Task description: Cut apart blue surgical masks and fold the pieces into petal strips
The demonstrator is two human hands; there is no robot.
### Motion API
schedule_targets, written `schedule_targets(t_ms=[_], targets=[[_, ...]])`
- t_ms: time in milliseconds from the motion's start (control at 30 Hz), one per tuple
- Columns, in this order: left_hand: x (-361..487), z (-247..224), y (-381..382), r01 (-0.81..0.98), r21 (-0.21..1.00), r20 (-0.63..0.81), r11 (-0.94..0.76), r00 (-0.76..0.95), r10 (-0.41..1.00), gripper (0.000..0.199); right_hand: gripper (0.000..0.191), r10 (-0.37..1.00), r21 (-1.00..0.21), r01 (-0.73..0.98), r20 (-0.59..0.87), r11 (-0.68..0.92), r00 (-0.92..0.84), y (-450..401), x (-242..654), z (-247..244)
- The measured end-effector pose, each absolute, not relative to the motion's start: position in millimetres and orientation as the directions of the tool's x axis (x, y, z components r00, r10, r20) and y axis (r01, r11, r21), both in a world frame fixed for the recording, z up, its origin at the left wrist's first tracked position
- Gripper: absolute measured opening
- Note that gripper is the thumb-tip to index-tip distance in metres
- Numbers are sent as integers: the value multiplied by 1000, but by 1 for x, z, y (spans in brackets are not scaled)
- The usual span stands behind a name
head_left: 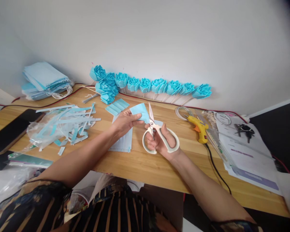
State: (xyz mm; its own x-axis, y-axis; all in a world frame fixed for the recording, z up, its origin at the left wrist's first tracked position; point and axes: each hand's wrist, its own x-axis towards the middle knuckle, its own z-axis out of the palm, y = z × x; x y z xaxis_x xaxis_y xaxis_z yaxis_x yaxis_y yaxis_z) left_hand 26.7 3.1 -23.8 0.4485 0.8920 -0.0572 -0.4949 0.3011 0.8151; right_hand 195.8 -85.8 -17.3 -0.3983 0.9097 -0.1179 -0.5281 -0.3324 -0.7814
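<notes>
My left hand [126, 123] pinches a small blue piece of mask fabric [140, 111] between thumb and fingers. White-handled scissors [162, 133] are in my right hand [163, 141], thumb and fingers through the loops. Their blades point up and away, right beside the fabric's right edge; whether they touch it I cannot tell. Under my hands lies a stack of pale blue mask sheets [122, 144], partly hidden. A pleated blue piece [117, 107] rests just beyond my left hand.
Blue fabric flowers [159, 86] on sticks line the wall. At left are stacked face masks [45, 77], cut strips [67, 124] and a phone [12, 129]. On the right lie a yellow glue gun [200, 129] with a black cord, papers [246, 158] and keys [245, 129].
</notes>
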Motion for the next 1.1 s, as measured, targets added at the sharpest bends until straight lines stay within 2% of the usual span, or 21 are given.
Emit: schedule_targets(t_ms=[1100], targets=[[26,-25,5,-544,787,-47,292,418,907,33,57,937,-780,-542,-162,-313,-308,-91,187,-19]])
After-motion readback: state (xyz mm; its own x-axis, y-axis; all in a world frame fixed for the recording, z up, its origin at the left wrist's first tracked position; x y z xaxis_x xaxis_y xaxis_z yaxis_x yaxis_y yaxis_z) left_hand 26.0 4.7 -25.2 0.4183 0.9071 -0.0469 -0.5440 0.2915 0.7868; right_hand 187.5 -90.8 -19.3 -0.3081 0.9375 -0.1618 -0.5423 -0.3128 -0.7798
